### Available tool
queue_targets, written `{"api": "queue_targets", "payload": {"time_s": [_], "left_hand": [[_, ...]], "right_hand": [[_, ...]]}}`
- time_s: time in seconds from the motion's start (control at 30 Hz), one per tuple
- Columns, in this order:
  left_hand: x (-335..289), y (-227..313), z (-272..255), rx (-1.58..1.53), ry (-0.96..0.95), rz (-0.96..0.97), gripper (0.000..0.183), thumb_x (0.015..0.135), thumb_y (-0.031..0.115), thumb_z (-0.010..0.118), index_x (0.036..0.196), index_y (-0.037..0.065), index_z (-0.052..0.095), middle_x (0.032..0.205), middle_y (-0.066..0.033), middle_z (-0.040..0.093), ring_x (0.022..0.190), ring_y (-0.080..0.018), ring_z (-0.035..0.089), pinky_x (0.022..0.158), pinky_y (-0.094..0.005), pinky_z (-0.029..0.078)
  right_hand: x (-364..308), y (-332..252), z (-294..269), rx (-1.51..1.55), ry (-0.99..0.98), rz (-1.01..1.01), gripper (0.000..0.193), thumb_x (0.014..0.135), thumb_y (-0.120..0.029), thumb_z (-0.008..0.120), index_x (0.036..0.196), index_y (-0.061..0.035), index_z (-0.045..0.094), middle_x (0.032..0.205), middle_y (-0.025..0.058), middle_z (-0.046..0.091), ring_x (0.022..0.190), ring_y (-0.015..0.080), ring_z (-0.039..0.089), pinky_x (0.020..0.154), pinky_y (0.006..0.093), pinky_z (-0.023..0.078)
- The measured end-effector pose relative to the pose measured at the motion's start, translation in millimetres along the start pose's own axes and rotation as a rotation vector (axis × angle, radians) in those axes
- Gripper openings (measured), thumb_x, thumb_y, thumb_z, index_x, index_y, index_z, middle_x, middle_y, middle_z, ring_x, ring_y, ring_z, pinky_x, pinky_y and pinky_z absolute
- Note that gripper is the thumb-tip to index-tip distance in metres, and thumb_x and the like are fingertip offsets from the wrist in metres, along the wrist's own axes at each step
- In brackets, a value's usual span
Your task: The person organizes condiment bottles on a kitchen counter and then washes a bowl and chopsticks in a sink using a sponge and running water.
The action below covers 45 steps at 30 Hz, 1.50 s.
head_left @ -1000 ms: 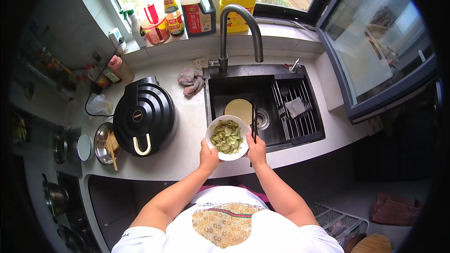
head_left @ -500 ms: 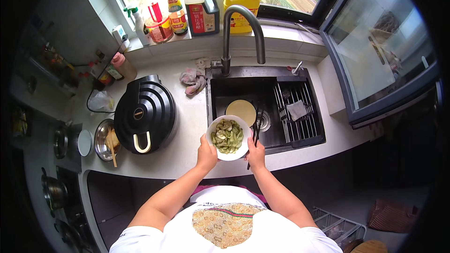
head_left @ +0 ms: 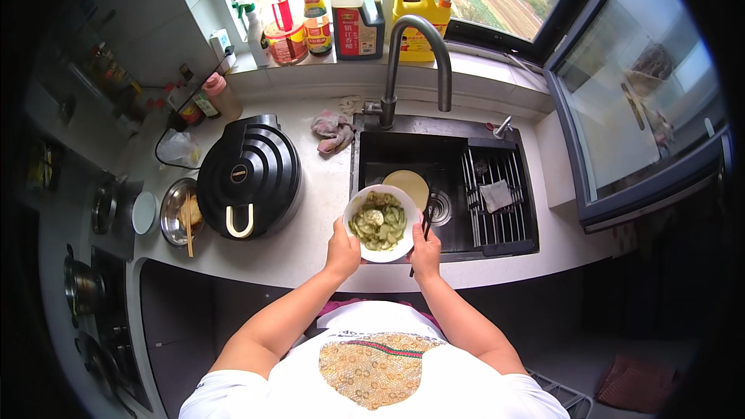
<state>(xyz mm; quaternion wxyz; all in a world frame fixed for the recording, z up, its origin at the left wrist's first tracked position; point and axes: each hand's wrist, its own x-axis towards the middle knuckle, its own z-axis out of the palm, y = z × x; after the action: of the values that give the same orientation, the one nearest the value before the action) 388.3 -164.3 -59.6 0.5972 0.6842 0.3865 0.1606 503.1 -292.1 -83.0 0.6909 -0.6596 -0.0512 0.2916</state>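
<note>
A white bowl [head_left: 386, 256] of pale green vegetable slices [head_left: 378, 226] is held over the front edge of the sink. My left hand [head_left: 341, 252] grips its left side, fingers curled under the rim. On the right side, my right hand [head_left: 426, 254] is closed around the bowl's edge and also holds dark chopsticks [head_left: 428, 222], which point away from me. A lighter clump shows in the middle of the slices. Behind the bowl, partly hidden by it, a round beige item [head_left: 408, 185] lies in the black sink [head_left: 380, 143].
A dark faucet [head_left: 420, 23] arches above the sink, whose right half carries a rack [head_left: 508, 217] with a pale cloth. At left stand a black round electric pan [head_left: 248, 174] and a metal bowl [head_left: 172, 226] with wooden chopsticks. Bottles [head_left: 358, 27] line the windowsill; an open window [head_left: 628, 101] juts in at right.
The whole view has shifted, with the counter appearing farther right. Against the sink, the bowl sits slightly farther left. The slices lie differently, and less of the dark chopsticks shows. Both hands keep their grip.
</note>
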Motion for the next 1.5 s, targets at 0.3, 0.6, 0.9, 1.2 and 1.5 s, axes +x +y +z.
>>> {"api": "queue_targets", "payload": {"time_s": [0.3,0.6,0.9,1.2,1.5], "left_hand": [[-14.5,11.7,13.3,-0.079,0.079,-0.133,0.048,0.085,0.002,0.034,0.131,-0.003,0.023,0.104,-0.0292,0.056,0.087,-0.0441,0.059,0.078,-0.0468,0.047],[-16.7,17.7,23.9,0.344,0.248,0.520,0.054,0.083,0.000,0.042,0.133,-0.001,0.023,0.115,-0.0324,0.049,0.092,-0.0452,0.058,0.078,-0.0462,0.049],[-10.9,2.8,27.8,-0.217,0.168,0.107,0.049,0.085,0.003,0.035,0.132,-0.002,0.023,0.116,-0.0219,0.052,0.101,-0.0309,0.058,0.085,-0.0400,0.047],[-14.0,-16.7,30.4,-0.159,0.117,-0.058,0.054,0.080,0.000,0.033,0.133,-0.002,0.022,0.113,-0.0272,0.049,0.080,-0.0320,0.064,0.046,-0.0338,0.058],[-15.9,6.3,23.8,0.092,0.220,0.414,0.050,0.085,0.003,0.035,0.133,0.000,0.023,0.109,-0.0264,0.054,0.095,-0.0409,0.059,0.083,-0.0447,0.046]], "right_hand": [[17.2,-8.0,-5.1,-0.133,-0.091,-0.118,0.042,0.096,-0.032,0.048,0.132,-0.0108,0.048,0.077,-0.0028,0.057,0.050,0.0030,0.045,0.040,0.0191,0.035],[18.1,-8.0,-21.4,0.274,-0.113,-0.099,0.027,0.095,-0.033,0.049,0.091,-0.0068,0.056,0.063,0.0008,0.056,0.039,0.0071,0.044,0.034,0.0205,0.034],[13.5,-49.0,-12.5,-0.096,-0.208,-0.234,0.044,0.095,-0.035,0.050,0.131,-0.0094,0.050,0.076,-0.0041,0.058,0.052,0.0004,0.044,0.042,0.0174,0.036],[13.3,-26.0,-16.6,-0.117,-0.151,0.012,0.038,0.095,-0.029,0.050,0.126,-0.0084,0.054,0.064,-0.0027,0.054,0.041,0.0045,0.042,0.036,0.0211,0.034],[7.3,-25.0,-26.7,0.093,-0.228,-0.203,0.045,0.095,-0.033,0.050,0.133,-0.0084,0.047,0.082,-0.0028,0.058,0.056,0.0007,0.045,0.044,0.0174,0.036]]}}
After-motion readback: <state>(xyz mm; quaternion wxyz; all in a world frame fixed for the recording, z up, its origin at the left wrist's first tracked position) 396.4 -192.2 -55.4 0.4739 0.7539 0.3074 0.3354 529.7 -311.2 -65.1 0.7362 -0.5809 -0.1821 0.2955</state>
